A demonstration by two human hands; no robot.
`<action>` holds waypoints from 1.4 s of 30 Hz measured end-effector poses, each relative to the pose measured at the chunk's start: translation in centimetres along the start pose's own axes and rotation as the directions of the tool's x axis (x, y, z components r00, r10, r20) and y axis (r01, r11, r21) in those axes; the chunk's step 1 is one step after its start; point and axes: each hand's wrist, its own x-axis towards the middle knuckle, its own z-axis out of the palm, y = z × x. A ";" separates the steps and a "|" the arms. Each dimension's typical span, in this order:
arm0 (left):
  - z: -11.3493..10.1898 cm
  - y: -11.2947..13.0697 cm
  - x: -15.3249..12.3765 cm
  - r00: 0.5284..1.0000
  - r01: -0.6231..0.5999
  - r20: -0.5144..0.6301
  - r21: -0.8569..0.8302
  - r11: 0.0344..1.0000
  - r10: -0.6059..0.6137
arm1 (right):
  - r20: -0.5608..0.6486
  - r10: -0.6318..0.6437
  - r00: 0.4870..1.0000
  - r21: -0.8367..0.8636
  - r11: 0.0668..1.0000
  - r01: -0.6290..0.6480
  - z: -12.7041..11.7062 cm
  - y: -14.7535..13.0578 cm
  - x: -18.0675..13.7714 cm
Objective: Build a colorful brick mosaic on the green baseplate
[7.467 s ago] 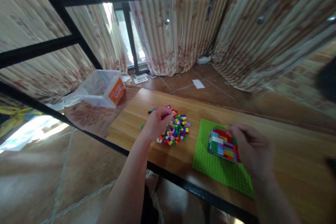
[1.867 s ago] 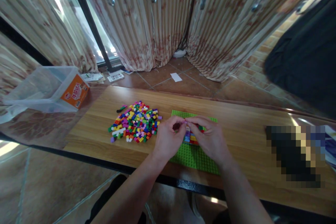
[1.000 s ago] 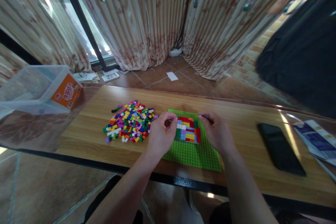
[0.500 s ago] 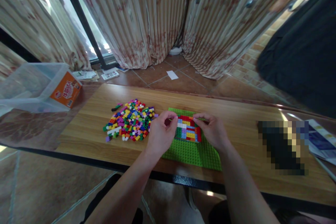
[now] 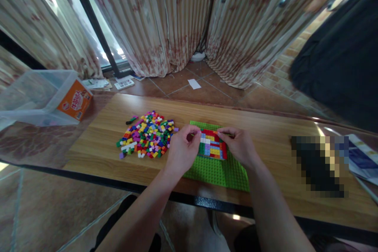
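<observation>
A green studded baseplate lies on the wooden table in front of me. A block of small coloured bricks is built on its far half. My left hand rests at the block's left edge, thumb and forefinger pinched together; what they hold is too small to make out. At the block's far right corner my right hand has its fingers pinched too, touching the top row. A loose heap of small coloured bricks lies left of the plate.
A clear plastic tub with an orange label stands at the far left. A dark blurred flat object and a printed paper lie at the right. Curtains hang beyond the table; a dark cloth is at upper right.
Over the last second both hands have drawn inward to the block's top corners. Earlier my left hand was at the loose heap, then both hands met over the block.
</observation>
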 end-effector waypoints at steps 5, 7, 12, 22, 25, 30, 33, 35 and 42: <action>0.2 0.2 -0.1 1.000 -0.008 0.012 -0.007 1.000 0.008 | 0.002 -0.003 1.000 0.021 1.000 0.003 0.0 -0.5 0.1; 0.3 0.2 -0.1 1.000 -0.002 0.025 -0.018 1.000 0.002 | 0.009 0.005 1.000 0.052 0.999 -0.006 0.1 -0.5 0.0; 0.6 -0.1 -0.1 0.999 -0.008 0.036 -0.031 0.999 0.010 | 0.017 0.003 1.000 0.135 0.991 -0.006 0.0 -0.2 -0.1; 0.7 -0.1 -0.1 0.998 -0.024 0.056 -0.031 0.999 0.025 | -0.086 -0.177 0.980 0.192 0.963 0.191 0.3 -3.0 -1.6; 0.6 0.2 -0.2 0.996 -0.039 0.076 -0.034 0.999 0.042 | 0.052 -0.206 0.977 0.236 0.953 0.189 1.1 -4.1 -2.3; 0.6 0.0 -0.4 0.993 -0.037 0.112 -0.040 0.999 0.041 | 0.072 -0.204 0.976 0.248 0.952 0.181 1.5 -4.4 -2.7; 0.7 -0.2 -0.6 0.991 -0.010 0.136 -0.038 0.999 0.015 | 0.078 -0.260 0.962 0.185 0.952 0.243 1.2 -4.2 -2.6; 0.8 -0.4 -0.6 0.990 0.013 0.142 -0.044 0.999 -0.006 | 0.114 -0.316 0.942 0.119 0.946 0.303 1.1 -4.2 -2.6; 1.0 -0.6 -0.6 0.988 0.080 0.139 -0.095 0.992 -0.066 | 0.174 -0.405 0.898 -0.068 0.905 0.421 0.9 -4.3 -2.8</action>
